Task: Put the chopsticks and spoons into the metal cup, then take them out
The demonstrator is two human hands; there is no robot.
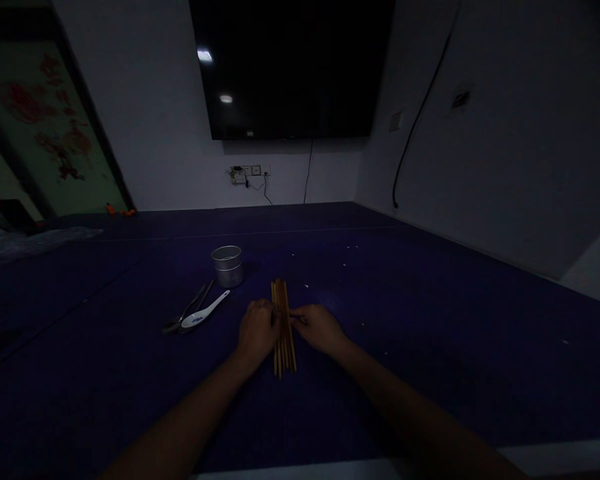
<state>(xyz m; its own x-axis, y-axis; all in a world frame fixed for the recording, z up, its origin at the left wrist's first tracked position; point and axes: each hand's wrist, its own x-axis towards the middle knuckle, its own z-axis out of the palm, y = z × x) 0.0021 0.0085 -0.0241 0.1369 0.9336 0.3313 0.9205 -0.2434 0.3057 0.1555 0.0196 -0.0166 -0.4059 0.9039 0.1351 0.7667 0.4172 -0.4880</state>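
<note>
Chopsticks (285,343) are laid in a loose bundle on the dark blue surface (430,300), long axis close to the 12–6 line, between both hands. The 9 o'clock side is overlapped by the left hand (259,330), fingers curled; clamping cannot be told. The 3 o'clock edge is met by the bunched fingertips of the right hand (321,329); grip unclear. The left is judged nearer. A metal cup (229,270) is noted between 10 and 11 o'clock.
</note>
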